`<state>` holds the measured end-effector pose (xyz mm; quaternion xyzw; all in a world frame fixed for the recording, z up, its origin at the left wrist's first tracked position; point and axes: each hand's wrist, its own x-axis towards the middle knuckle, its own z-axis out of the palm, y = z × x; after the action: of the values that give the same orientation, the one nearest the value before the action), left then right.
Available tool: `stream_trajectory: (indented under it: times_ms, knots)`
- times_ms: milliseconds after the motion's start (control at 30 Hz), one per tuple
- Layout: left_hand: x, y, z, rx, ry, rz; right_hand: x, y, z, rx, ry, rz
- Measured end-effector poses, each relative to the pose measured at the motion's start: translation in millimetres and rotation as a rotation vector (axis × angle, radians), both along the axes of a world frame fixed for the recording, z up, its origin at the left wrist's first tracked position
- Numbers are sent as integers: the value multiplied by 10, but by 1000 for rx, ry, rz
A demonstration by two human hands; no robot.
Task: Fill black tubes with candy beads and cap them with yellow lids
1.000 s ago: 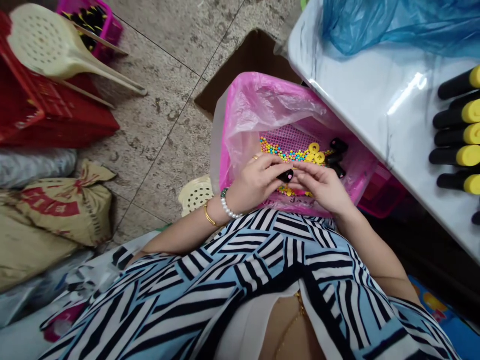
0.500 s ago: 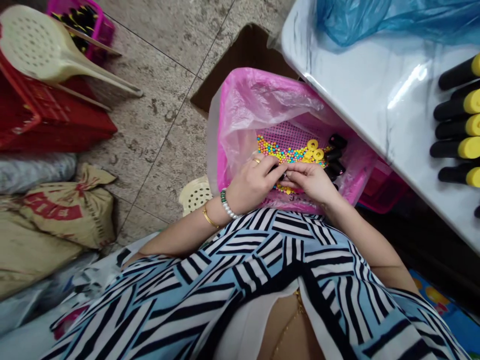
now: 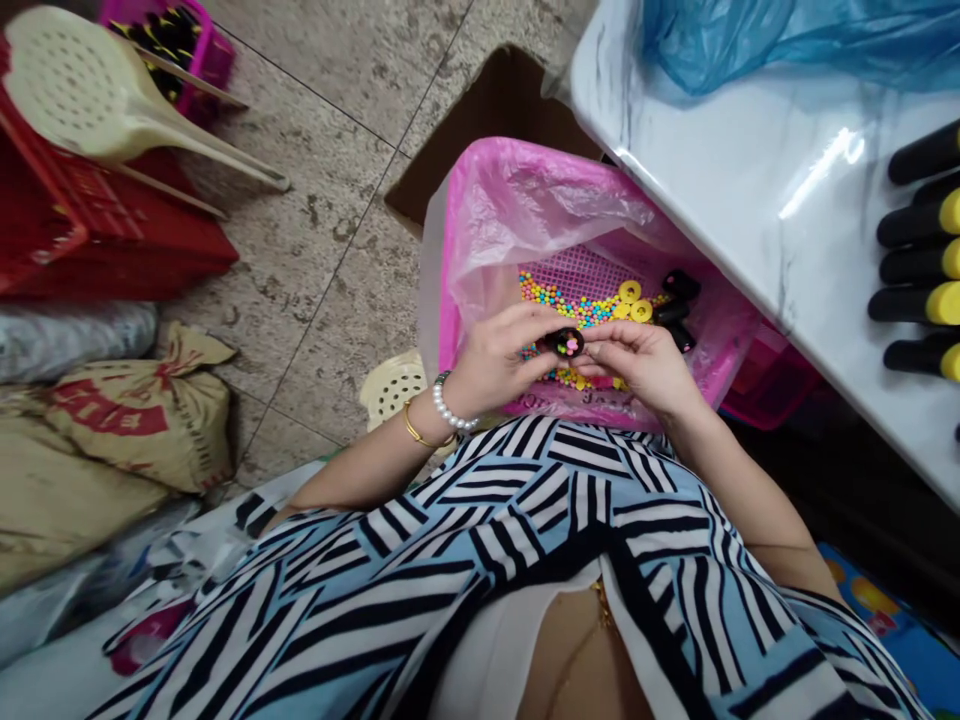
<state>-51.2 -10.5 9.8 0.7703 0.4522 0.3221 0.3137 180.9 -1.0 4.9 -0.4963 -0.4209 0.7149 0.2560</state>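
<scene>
My left hand (image 3: 502, 360) grips a small black tube (image 3: 566, 343) whose open end shows coloured beads inside. My right hand (image 3: 645, 365) meets it from the right, fingers pinched at the tube's mouth. Both hands hover over a pink basket (image 3: 731, 350) lined with a pink plastic bag (image 3: 525, 205). In the basket lie several small coloured beads (image 3: 559, 295), two yellow rings (image 3: 634, 300) and several more black tubes (image 3: 679, 300).
A white marble-look table (image 3: 750, 170) stands at the right with several black-and-yellow tubes (image 3: 919, 260) and a blue plastic bag (image 3: 787, 35). A cardboard box (image 3: 487, 120) sits behind the basket. On the floor at left: red crate (image 3: 82, 240), cream stool (image 3: 97, 90), sacks (image 3: 105, 440).
My left hand has turned the black tube so its open, bead-filled end faces up. The right hand's fingers stay at the tube's mouth. Both hands stay over the basket.
</scene>
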Motion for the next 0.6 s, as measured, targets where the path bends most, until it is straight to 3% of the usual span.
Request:
stream_trajectory:
  times_ms: [100, 167, 233, 333, 400, 467, 600]
  knots:
    - [-17, 32, 46, -57, -112, 41, 26, -31, 20, 483, -444, 248]
    - [-17, 42, 51, -156, -184, 53, -4, -75, 30, 708, -768, 469]
    - [-5, 43, 37, -322, -313, 48, -72, -118, 25, 768, -985, 670]
    - [25, 48, 17, -584, -540, 35, -185, -138, -18, 740, -1099, 860]
    - [35, 65, 24, -623, -560, 41, -220, -116, -55, 755, -1102, 901]
    - [28, 93, 46, -523, -463, 47, -202, -85, -91, 813, -1056, 879]
    - [-4, 139, 67, -270, -297, 28, -38, -43, -172, 876, -873, 609]
